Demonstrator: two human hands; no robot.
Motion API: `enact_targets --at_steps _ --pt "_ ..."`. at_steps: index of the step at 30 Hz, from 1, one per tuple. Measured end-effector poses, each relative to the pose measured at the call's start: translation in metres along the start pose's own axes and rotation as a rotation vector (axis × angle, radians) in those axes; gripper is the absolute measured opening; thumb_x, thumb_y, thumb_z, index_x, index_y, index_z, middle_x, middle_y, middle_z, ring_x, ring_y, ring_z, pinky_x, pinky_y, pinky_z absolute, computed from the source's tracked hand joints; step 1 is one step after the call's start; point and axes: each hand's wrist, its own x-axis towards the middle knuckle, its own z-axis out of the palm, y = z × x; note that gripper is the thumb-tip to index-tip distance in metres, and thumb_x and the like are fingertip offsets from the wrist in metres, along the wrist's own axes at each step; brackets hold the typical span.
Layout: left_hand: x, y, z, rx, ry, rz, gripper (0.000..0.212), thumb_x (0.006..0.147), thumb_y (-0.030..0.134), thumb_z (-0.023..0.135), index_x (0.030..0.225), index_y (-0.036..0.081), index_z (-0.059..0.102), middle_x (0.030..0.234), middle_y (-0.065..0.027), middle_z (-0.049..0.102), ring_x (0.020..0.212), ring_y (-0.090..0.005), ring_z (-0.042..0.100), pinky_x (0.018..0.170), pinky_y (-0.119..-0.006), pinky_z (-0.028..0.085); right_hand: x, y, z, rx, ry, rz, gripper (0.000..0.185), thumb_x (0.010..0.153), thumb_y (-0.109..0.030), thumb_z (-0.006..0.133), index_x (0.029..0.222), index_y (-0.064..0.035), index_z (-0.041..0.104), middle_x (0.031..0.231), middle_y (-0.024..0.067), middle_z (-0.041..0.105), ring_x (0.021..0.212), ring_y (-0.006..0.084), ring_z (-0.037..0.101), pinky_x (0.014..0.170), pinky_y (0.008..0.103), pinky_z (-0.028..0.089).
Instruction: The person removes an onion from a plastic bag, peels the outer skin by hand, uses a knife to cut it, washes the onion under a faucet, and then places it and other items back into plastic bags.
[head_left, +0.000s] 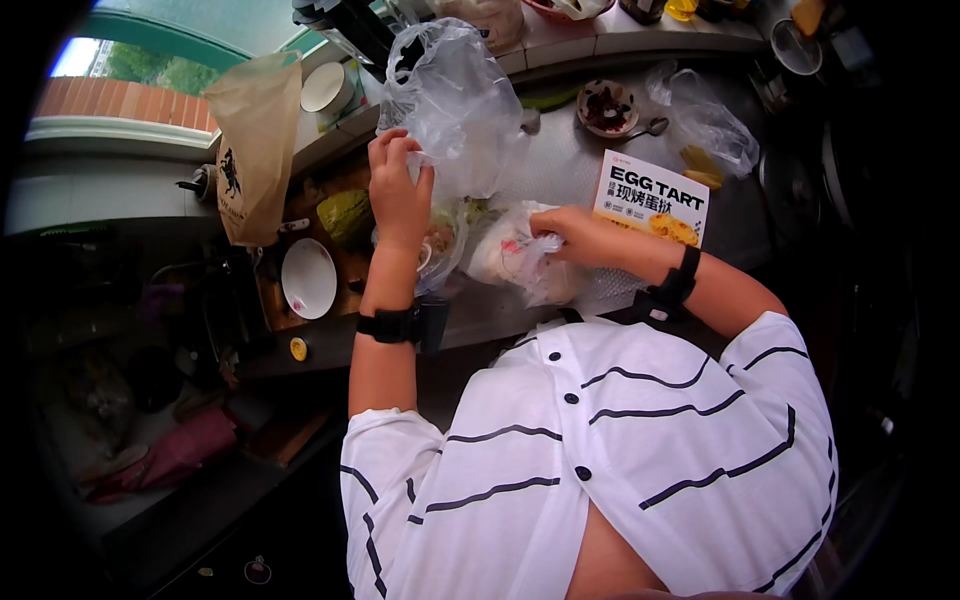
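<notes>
My left hand (400, 184) is raised at a large clear plastic bag (469, 112), its thumb and fingers at the bag's lower left edge; how firmly it grips cannot be told. My right hand (574, 234) pinches the gathered top of a filled plastic bag (517, 259) with red print, which rests on the counter. Between the hands, partly behind my left wrist, lies another clear bag (444, 247) with mixed contents. An egg tart box (649, 196) lies just beyond my right forearm.
On the left are a green-skinned melon or squash piece (346, 217), a white oval dish (309, 279) and a tan bag (255, 150). Farther back stand a bowl with dark red contents (607, 109), a spoon (651, 129) and a crumpled clear bag (712, 120).
</notes>
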Motion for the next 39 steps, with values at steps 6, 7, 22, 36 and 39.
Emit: enact_targets --at_steps 6,7,22,36,39 --pt "-0.017 0.020 -0.023 0.001 0.023 0.118 0.024 0.072 -0.001 0.065 0.093 0.005 0.054 0.117 -0.0115 0.052 0.099 -0.0333 0.056 0.081 -0.040 0.048 -0.059 -0.037 -0.053 0.072 0.217 0.039 0.026 0.074 -0.005 0.067 0.097 0.0002 0.055 0.086 0.0167 0.062 0.077 0.0295 0.060 0.071 0.0335 0.048" --pt "-0.021 0.023 -0.024 -0.011 0.010 0.110 0.024 0.071 -0.002 0.064 0.092 0.005 0.055 0.117 -0.0120 0.052 0.100 -0.0326 0.056 0.082 -0.039 0.048 -0.071 -0.047 -0.065 0.061 0.252 0.067 0.025 0.075 -0.004 0.065 0.097 0.0000 0.055 0.084 0.0141 0.062 0.074 0.0239 0.060 0.070 0.0304 0.047" --pt "-0.100 0.072 0.001 0.028 -0.322 0.741 0.018 0.069 0.005 0.063 0.085 0.009 0.055 0.108 -0.0103 0.053 0.090 -0.0229 0.060 0.073 -0.031 0.052 -0.168 -0.103 -0.201 0.183 0.609 0.284 0.020 0.088 -0.014 0.060 0.106 -0.0070 0.055 0.089 -0.0048 0.054 0.080 0.0012 0.051 0.069 0.0160 0.042" --pt "-0.134 0.079 0.011 -0.387 -0.795 0.350 0.030 0.070 0.001 0.073 0.094 0.006 0.057 0.121 -0.0135 0.048 0.090 -0.0296 0.061 0.073 -0.034 0.053 -0.092 -0.076 -0.140 0.463 0.748 0.031 0.017 0.090 -0.015 0.064 0.103 -0.0049 0.059 0.089 0.0019 0.064 0.079 0.0052 0.060 0.068 0.0197 0.049" --pt "-0.141 0.075 -0.002 -0.473 -0.663 0.219 0.035 0.068 0.002 0.076 0.097 0.007 0.057 0.123 -0.0131 0.047 0.098 -0.0281 0.061 0.077 -0.033 0.052 -0.068 -0.068 -0.104 0.609 0.682 0.037 0.015 0.089 -0.010 0.064 0.099 -0.0006 0.059 0.089 0.0028 0.064 0.078 0.0077 0.059 0.068 0.0218 0.049"
